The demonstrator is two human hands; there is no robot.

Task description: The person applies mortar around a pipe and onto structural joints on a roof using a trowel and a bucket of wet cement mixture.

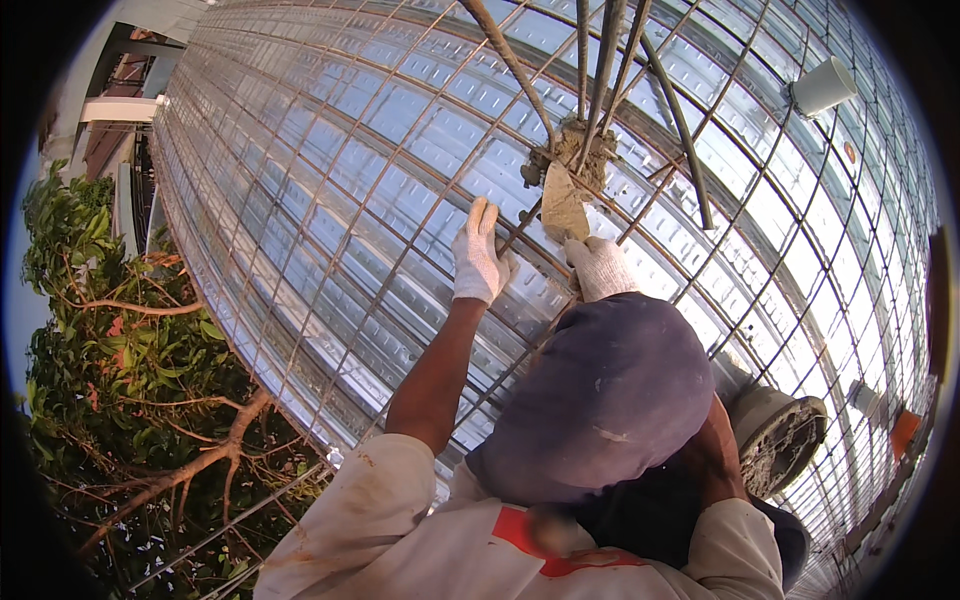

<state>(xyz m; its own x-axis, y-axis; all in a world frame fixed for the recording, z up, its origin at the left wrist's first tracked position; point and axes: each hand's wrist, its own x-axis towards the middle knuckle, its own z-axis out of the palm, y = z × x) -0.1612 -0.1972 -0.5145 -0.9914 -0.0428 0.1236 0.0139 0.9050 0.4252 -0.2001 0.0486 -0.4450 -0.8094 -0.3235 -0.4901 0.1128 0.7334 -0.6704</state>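
Note:
My right hand (603,268), in a white knit glove, is closed round the handle of a pointing trowel (565,205). Grey-brown mortar coats its blade, whose tip meets the wet mortar (598,155) heaped round the feet of several upright rebars (597,75). To the left, my gloved left hand (482,255) has its fingers stretched out over the steel mesh (400,150), with the thumb side beside a bar. Nothing shows in that hand. My dark-trousered knee (610,390) hides part of the right forearm.
Ribbed metal decking (340,190) lies under the mesh. A bucket with mortar (780,440) stands right of my knee. White pipe stubs (826,88) rise at the right, near an orange object (905,433). A leafy tree (130,370) grows beyond the deck's left edge.

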